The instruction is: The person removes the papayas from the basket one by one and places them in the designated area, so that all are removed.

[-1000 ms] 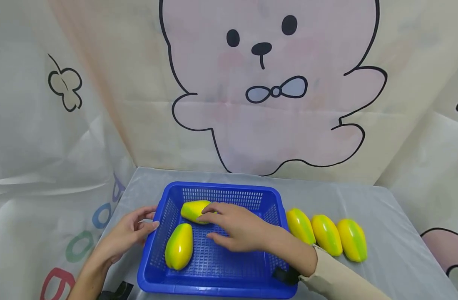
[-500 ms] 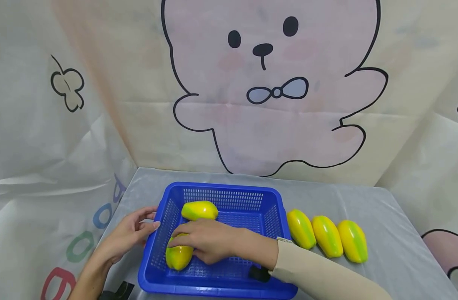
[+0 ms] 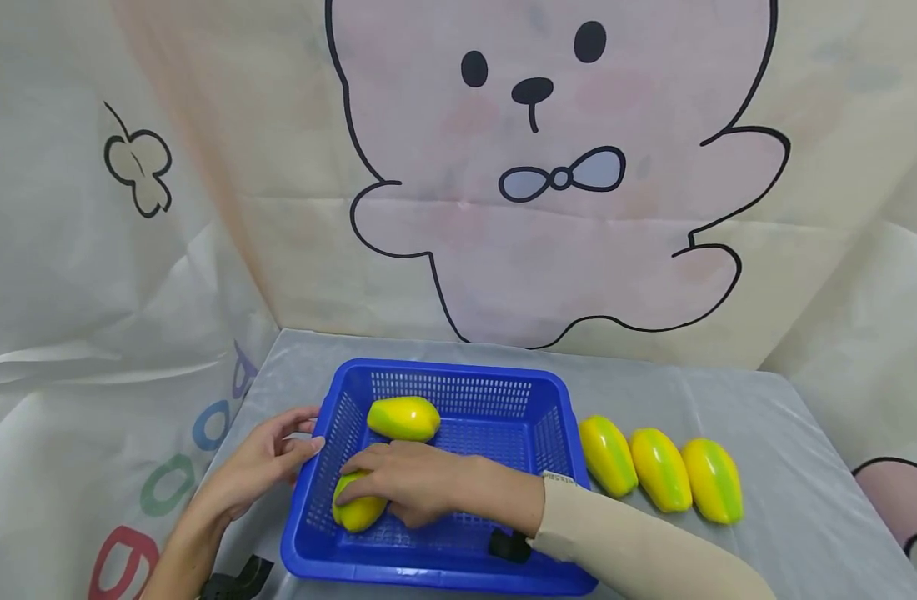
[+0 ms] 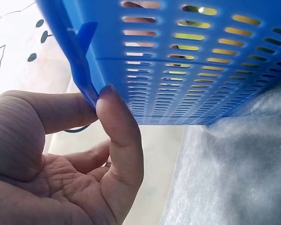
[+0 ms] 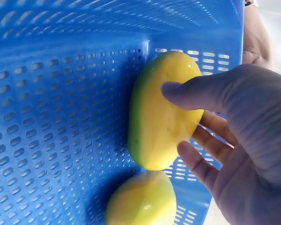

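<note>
The right hand (image 3: 413, 483) is reaching into the rectangular blue plastic basket (image 3: 451, 367) with slotted walls, and its fingers are gripping a glossy yellow-green oval fruit (image 3: 361, 516), papaya-like in shape, at about eight o'clock from the basket's centre. In the right wrist view the thumb is pressing on one broad yellow flank while the other fingers are curling round the opposite side; spanning the middle is probably giving a steady hold on such a smooth, rounded skin. Whether the fruit is bearing on the basket floor cannot be told.

The left hand (image 3: 252, 467) is pinching the basket's rim between thumb and fingers at roughly ten o'clock, presumably bracing the light basket against any tug from inside.

A second glossy yellow-green oval fruit (image 3: 406, 418) is lying on its side at eleven o'clock within the basket, long axis running crosswise; whether its end is touching the gripped one is unclear. Outside, at three o'clock, three matching yellow-green fruits (image 3: 659, 470) are lying in a close row on the grey-cloth-covered bench (image 3: 796, 483), their broad sides perhaps helping to check rolling.
</note>
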The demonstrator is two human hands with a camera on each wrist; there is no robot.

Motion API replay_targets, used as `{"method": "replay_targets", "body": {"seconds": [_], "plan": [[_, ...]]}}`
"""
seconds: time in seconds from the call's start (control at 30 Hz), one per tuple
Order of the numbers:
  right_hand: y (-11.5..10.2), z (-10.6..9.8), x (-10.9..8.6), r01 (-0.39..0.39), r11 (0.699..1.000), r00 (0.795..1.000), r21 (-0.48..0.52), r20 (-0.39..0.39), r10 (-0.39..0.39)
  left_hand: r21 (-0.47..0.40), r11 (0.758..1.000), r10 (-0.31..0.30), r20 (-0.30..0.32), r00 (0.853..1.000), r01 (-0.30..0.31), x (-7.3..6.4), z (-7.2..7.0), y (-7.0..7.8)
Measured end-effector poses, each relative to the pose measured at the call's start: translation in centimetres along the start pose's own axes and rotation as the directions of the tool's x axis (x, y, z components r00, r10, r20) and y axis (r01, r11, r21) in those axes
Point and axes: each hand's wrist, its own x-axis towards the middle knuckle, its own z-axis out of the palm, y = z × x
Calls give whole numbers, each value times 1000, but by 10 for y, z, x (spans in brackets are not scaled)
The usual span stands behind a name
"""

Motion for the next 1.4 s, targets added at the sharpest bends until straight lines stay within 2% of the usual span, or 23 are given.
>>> {"method": "replay_targets", "body": {"seconds": [0.13,0.23,0.57,0.97,1.4], "plan": [[0,-1,2,-13,999,1000,-36,-7,13,-14,1000,15,9,1000,-15,-1,-2,1],[0,-2,4,-50,998,999,-44,-8,50,-13,1000,15,15,1000,-15,-1,-2,2],[3,-3,6,-147,988,986,54,84,142,-1,999,34,25,999,-34,0,-4,7],[2,-3,3,-148,986,978,81,158,134,9,999,35,29,999,-35,1,-3,6],[1,4,-1,-159,986,980,55,126,151,20,1000,20,18,1000,-21,0,-1,4]]}}
